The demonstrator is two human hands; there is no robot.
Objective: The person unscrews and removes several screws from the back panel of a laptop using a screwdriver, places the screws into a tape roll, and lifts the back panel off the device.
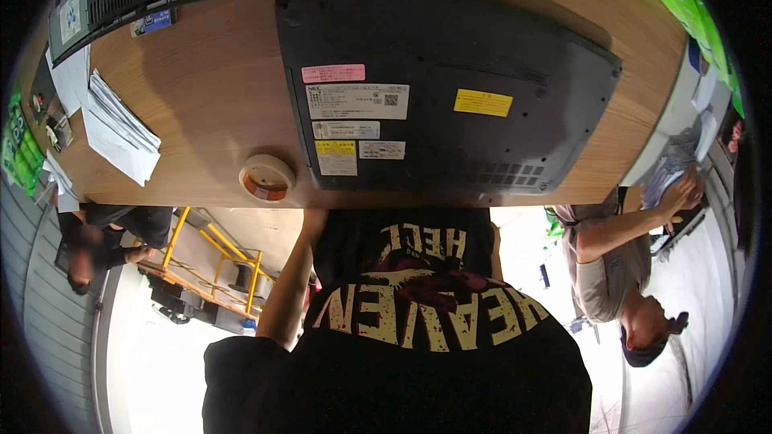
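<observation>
Black shirt (402,382), unseen hands, cannot tell their state, upturned laptop (434,104) near table edge (193,198), bare wood (217,88) leftward

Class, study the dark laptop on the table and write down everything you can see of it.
The laptop lies flat, underside up, on the wood-look table, its near edge close to the table's near edge. Its dark grey case looks like matt plastic, with small screw holes and a grid of vents near the near right corner. On the left sit a pink label, a large white label and smaller ones below; a yellow label is right of centre. No hand shows touching it.
</observation>
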